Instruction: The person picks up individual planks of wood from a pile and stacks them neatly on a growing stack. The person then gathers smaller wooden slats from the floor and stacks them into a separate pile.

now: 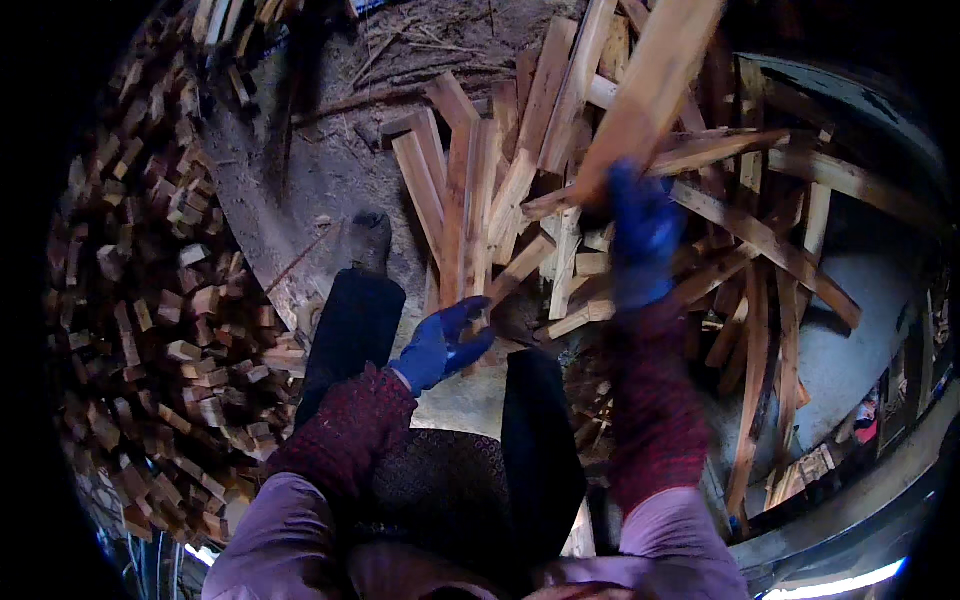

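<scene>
My right hand [642, 240], in a blue glove and smeared by motion, grips a wide wooden board [655, 85] near its lower end. The board slants up and away to the far edge of the view. My left hand [440, 345], also blue-gloved, is between my knees at the near ends of several long wooden strips [462, 200]. Its thumb and fingers are apart, with nothing seen held in them. The strips lean side by side, pointing away from me.
A large heap of short wooden blocks [180, 350] covers the left side. Long loose strips [775, 240] lie crisscrossed on the right, over a pale surface [850, 330]. Dusty ground [290, 200] with sticks [385, 95] stretches ahead. My dark-trousered legs frame the near middle.
</scene>
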A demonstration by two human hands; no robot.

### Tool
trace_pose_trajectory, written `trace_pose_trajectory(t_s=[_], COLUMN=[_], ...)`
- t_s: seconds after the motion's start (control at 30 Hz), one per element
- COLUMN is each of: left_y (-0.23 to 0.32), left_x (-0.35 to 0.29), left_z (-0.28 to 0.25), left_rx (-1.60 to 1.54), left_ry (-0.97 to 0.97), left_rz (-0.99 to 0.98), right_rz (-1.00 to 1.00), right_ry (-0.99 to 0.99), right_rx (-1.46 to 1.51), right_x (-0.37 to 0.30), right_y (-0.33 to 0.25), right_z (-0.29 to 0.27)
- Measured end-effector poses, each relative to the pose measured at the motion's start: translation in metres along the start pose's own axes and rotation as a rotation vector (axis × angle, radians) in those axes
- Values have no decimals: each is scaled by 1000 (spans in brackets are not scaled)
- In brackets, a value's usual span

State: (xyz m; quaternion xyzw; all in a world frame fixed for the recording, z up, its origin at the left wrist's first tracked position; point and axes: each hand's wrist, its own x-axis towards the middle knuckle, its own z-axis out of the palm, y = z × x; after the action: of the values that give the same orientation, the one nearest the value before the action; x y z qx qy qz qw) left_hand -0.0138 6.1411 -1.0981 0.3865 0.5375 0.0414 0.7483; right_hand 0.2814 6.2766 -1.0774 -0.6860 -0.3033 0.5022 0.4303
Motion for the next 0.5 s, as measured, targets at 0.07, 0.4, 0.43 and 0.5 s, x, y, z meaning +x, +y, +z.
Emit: trace_pose_trajectory(t_s=[0.07, 0.4, 0.43, 0.5], left_y=[2, 30, 38, 33], left_x=[4, 49, 56, 55], left_z=[4, -16, -18, -33], left_rx=[-9, 63, 133, 340], left_ry=[-74, 120, 170, 299], left_rz=[56, 74, 120, 175], right_rz=[-322, 409, 288, 273], right_ry=[-81, 425, 435, 295], right_rx=[357, 333, 349, 427], right_x=[53, 50, 53, 14], right_y=[-39, 201, 201, 171], right_z=[-3, 0, -1, 19])
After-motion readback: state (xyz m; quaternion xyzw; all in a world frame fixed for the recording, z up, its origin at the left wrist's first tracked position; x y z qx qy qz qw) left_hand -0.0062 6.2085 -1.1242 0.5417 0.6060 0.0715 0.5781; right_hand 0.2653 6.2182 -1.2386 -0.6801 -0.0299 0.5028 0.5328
